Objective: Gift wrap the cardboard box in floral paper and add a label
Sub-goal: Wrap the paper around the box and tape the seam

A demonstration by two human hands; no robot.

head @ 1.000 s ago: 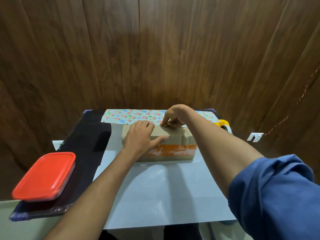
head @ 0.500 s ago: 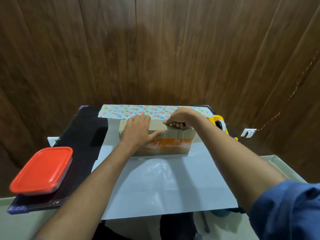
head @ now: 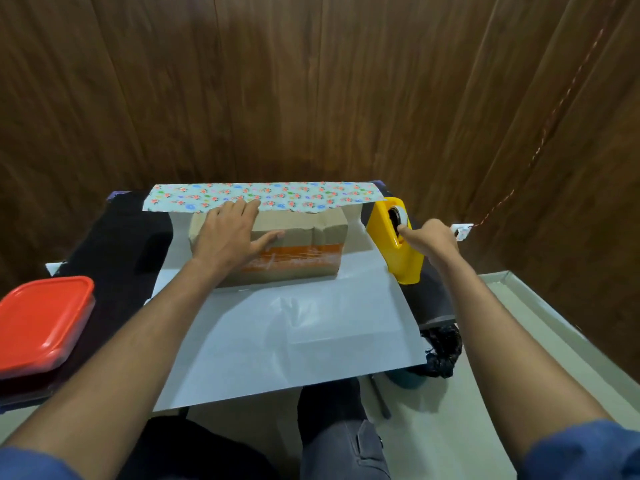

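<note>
Nearest: blue sleeves at both lower corners, dark trousers between them. Just beyond, white back of the paper spread flat over the black tabletop, near edge hanging past it. Left of that, red lid on a container at the tabletop's near left corner. Right, beside the paper's near right corner, a black tuft of cloth over a dark round thing, not clear what.

Farther in, box lying on the paper at mid-tabletop, long side toward the camera, orange band across its near face. Left hand flat on the box's top left part, fingers straight and slightly spread, thumb out to the right along the top, tips touching the floral edge. Right of the box and apart from it, yellow tape dispenser standing on the paper's right edge; right hand against its right side, fingers curled, tips at the roll opening; actual grip on it not clear.

Farthest: floral face of the paper turned up and folded toward the box, its edge resting on the box's far top edge. Behind, wood wall; small white fitting low on the right.
</note>
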